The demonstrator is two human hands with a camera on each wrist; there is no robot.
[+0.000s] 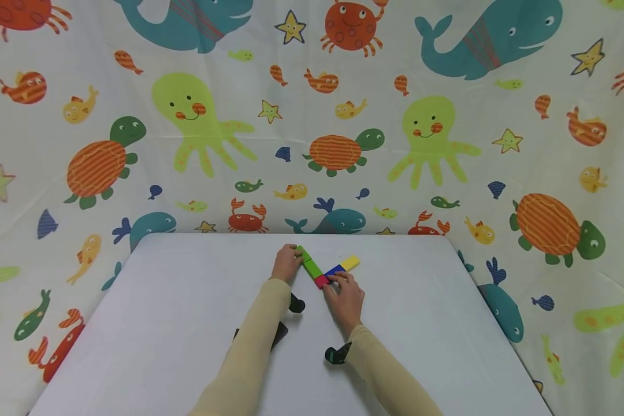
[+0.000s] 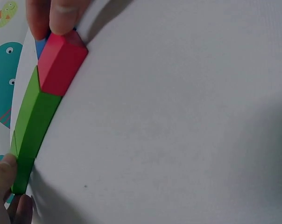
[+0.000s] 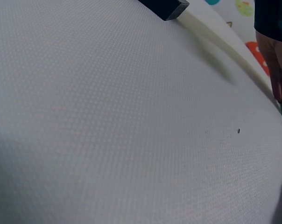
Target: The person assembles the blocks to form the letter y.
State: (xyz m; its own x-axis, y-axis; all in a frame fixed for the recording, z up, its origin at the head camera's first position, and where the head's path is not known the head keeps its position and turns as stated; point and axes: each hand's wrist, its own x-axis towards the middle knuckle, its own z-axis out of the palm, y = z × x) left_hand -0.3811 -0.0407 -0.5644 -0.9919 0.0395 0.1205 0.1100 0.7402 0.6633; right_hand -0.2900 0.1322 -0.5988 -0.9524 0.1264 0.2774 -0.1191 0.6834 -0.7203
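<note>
Toy blocks lie in a V on the white table. One arm has a far green block (image 1: 303,252), a second green block (image 1: 312,268) and a red block (image 1: 320,281). A blue block (image 1: 335,270) and a yellow block (image 1: 351,263) make the other arm. My left hand (image 1: 287,263) pinches the far green block at its outer end, thumb and fingertips on it in the left wrist view. At the corner of the V, my right hand (image 1: 347,297) pinches the red block (image 2: 61,65), its fingers also by the blue block, partly hiding both.
A dark flat object (image 1: 279,335) lies partly hidden under the left forearm. Black wrist cameras (image 1: 297,304) stick out from both sleeves. Behind the white table (image 1: 177,300) hangs a cloth (image 1: 291,127) printed with sea animals.
</note>
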